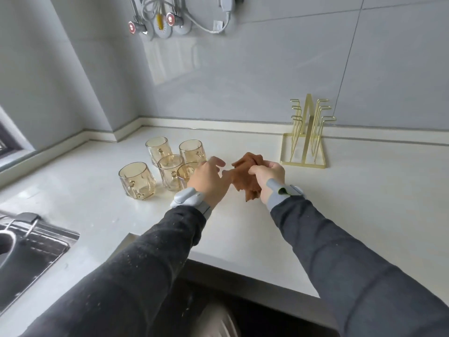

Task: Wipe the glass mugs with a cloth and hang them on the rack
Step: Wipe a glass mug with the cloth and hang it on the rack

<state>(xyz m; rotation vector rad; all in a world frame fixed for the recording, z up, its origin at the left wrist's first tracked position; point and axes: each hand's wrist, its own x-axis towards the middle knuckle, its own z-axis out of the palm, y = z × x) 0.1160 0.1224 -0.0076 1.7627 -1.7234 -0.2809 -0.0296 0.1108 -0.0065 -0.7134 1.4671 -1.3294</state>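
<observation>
Several amber glass mugs [137, 180] stand upright in a cluster on the white counter [340, 203], left of centre. My right hand [268, 176] grips a bunched brown cloth [245, 181] just above the counter. My left hand [210, 182] hovers beside the cloth with fingers spread, holding nothing, and partly hides the nearest mug [185, 172]. A gold wire rack [307, 132] stands with nothing on it at the back right, against the wall.
A steel sink [31, 249] is set into the counter at the lower left. Water valves and a hose [158, 23] hang on the tiled wall above. The counter's front edge runs below my forearms.
</observation>
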